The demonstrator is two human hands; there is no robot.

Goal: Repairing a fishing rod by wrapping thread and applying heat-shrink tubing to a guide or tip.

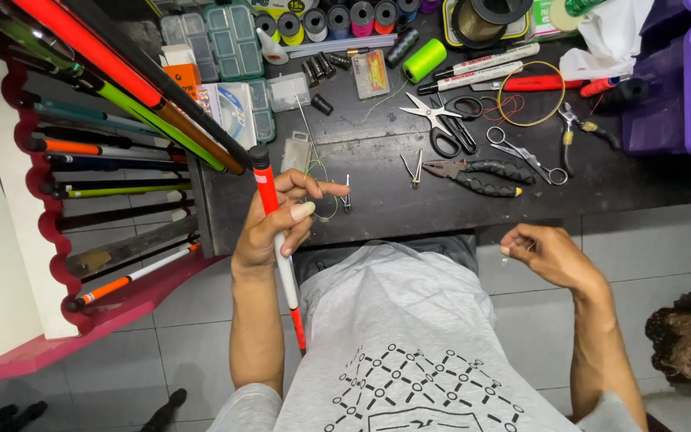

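the left hand [269,228] is closed around a thin fishing rod with an orange, white and black shaft [276,232]. the thumb and lower fingers wrap the rod, and the first fingers stick out toward the dark worktable [377,208]. the rod stands almost upright in front of the person's grey shirt [393,320], with its black tip just above the hand and its low end down by the shirt. a loop of thin pale green line [323,188] hangs near the left fingers.

the right hand [541,252] is off to the side, well apart from the rod, with its fingertips pinched together. it may be holding the end of the line, but the line is too thin to see there, so i cannot tell.

my guess is the work on the rod is partway along: some line is out near the rod tip, but i see nothing tied or finished yet.

on the table lie black-handled scissors [445,128], dark pliers [477,174], small silver scissors [525,154], a bright green spool of thread [424,60] and clear plastic boxes [225,36]. a red and white rack full of coloured rods [101,160] stands on the left.

the rack is cut off at the edge. the small metal bits near the left fingers are too tiny to make out.
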